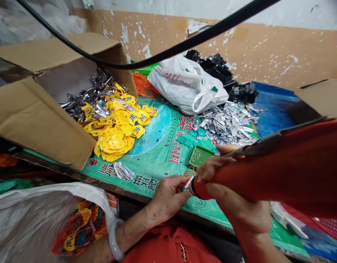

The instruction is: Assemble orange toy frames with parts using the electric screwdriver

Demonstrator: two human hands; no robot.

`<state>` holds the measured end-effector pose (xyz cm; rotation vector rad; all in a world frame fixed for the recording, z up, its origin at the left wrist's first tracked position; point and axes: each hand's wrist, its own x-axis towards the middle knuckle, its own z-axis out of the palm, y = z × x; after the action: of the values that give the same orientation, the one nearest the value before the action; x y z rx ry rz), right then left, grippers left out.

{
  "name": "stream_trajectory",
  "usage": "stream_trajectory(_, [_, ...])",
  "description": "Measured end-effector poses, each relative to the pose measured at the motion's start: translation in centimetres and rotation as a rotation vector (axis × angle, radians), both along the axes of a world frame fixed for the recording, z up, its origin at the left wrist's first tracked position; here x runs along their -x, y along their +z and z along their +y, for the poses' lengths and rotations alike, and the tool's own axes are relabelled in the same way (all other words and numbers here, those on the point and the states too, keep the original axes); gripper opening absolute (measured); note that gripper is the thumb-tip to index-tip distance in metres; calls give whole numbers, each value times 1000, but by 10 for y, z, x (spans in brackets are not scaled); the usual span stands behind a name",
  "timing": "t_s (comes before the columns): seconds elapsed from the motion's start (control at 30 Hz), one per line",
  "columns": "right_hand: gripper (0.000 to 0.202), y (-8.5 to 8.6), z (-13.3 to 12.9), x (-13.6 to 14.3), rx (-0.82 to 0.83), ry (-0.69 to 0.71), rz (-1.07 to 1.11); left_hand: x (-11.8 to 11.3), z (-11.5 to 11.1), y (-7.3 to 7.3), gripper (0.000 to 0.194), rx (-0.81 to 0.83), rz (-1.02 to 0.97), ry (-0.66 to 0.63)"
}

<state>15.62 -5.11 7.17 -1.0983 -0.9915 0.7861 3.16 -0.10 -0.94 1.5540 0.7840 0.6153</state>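
My left hand reaches to the bench edge and pinches a small shiny silver and orange plastic part between thumb and fingers. My right hand wraps round a big red electric screwdriver, whose dark-ringed nose points at that part. The bit's contact with the part is hidden. Just beyond the hands sits a small green basket. Left of my left hand lie a few silver strips, close to a heap of yellow plastic pieces.
A tipped cardboard box spills dark chrome parts. Behind are a white plastic bag, silver parts and black parts. A black cable crosses above. At lower left, a white sack holds orange and yellow pieces.
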Motion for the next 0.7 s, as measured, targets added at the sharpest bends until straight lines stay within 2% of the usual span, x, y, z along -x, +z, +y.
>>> stream_trajectory(0.17, [38, -2, -1, -4, -9, 34, -85, 0, -1, 2, 14, 48, -1, -13])
stream_trajectory(0.3, [37, 1, -2, -3, -19, 75, -73, 2, -2, 10, 11, 144, 2, -13])
stream_trajectory(0.43, [50, 9, -2, -2, -92, 20, 24, 6, 1, 17, 23, 205, 13, -6])
stream_trajectory(0.53, [51, 18, 0, -7, -139, -32, 89, 10, 3, 19, 31, 232, 42, -5])
stream_trajectory(0.7, [48, 26, 8, -22, -159, -218, 129, 17, 1, 20, 33, 405, -92, -3])
